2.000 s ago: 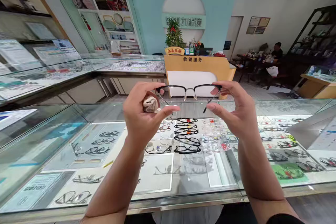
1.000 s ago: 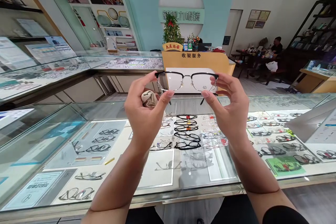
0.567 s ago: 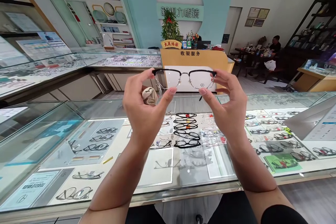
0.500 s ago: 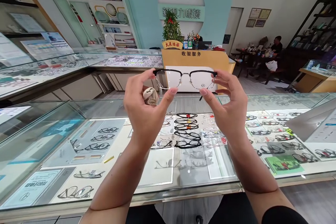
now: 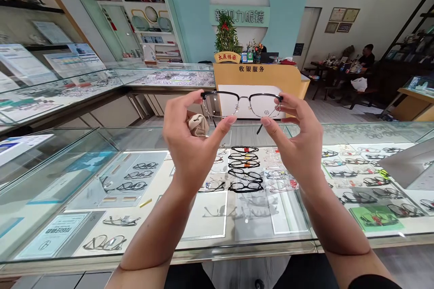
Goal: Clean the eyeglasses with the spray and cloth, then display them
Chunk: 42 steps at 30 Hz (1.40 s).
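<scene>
A pair of eyeglasses with black upper rims and thin metal lower rims is held up above the glass display counter, lenses facing away. My left hand pinches its left end between thumb and fingers, and a crumpled beige cloth is tucked in that same palm. At the opposite end, my right hand grips the right corner with thumb and fingers. A small logo shows on the right lens. The dark temple tips point down below the lenses.
Beneath my arms, the glass display counter holds rows of eyeglasses, with a stack of black frames in the middle. Ahead stands a yellow cashier desk with a plant. A person sits at a far table.
The view has shifted slightly left, so the surroundings sit further right. Both hands still hold the eyeglasses, whose temples are tilted a little differently.
</scene>
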Available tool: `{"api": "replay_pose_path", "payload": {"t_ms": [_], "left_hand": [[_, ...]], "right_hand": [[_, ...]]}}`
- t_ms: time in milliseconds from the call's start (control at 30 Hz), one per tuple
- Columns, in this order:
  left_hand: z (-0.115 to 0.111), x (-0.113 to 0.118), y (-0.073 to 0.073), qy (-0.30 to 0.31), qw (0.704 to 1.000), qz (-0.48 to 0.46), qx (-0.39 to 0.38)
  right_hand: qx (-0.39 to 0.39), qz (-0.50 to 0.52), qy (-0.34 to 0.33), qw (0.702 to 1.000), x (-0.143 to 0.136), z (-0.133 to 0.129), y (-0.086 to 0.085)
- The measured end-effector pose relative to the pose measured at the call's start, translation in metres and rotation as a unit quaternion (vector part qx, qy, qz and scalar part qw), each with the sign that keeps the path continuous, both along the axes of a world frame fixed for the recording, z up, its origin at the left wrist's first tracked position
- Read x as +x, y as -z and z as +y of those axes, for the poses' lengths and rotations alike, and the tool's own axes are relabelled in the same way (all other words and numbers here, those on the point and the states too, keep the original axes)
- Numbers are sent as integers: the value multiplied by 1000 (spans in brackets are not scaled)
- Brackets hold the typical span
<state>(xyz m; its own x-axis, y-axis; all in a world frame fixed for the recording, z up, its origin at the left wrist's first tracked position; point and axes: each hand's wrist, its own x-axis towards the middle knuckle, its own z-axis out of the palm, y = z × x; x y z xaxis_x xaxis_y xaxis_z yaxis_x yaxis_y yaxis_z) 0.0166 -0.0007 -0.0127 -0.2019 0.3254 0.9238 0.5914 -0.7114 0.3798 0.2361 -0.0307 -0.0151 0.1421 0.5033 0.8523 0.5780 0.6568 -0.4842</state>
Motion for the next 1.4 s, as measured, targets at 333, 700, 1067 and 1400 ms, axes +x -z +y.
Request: {"api": "replay_pose_path", "payload": {"t_ms": [333, 700, 1067, 1400], "left_hand": [[-1, 3, 1, 14, 1000, -17, -18], [1, 4, 1, 1, 1000, 0, -13], [6, 4, 3, -3, 1000, 8, -18], [9, 3, 5, 26, 998, -3, -50]], "right_hand": [[-9, -12, -5, 1000, 6, 3, -1], [-12, -31, 1, 999, 11, 5, 0], [-5, -36, 10, 999, 13, 1, -4], [10, -35, 13, 999, 12, -2, -6]]}}
